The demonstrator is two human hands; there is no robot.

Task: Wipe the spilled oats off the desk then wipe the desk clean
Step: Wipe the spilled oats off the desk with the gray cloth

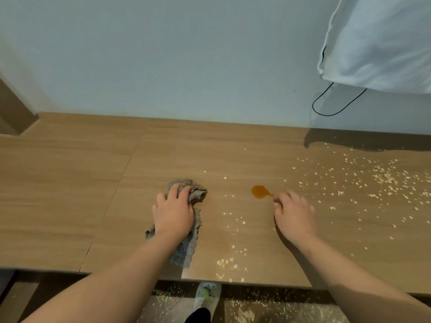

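Note:
A crumpled grey cloth lies on the wooden desk near the middle front. My left hand lies on top of it, with fingers curled into its far folds. My right hand rests on the bare desk to the right, fingers loosely bent, holding nothing. Just beyond its fingertips sits a small orange-brown liquid spot. Spilled oats are thickest at the far right of the desk. Thinner scatters of oat flakes lie between my hands and by the front edge.
A white cloth or curtain hangs at the upper right with a black cable looping below it against the pale wall. Below the desk's front edge, oats lie on the floor around a foot in a light shoe.

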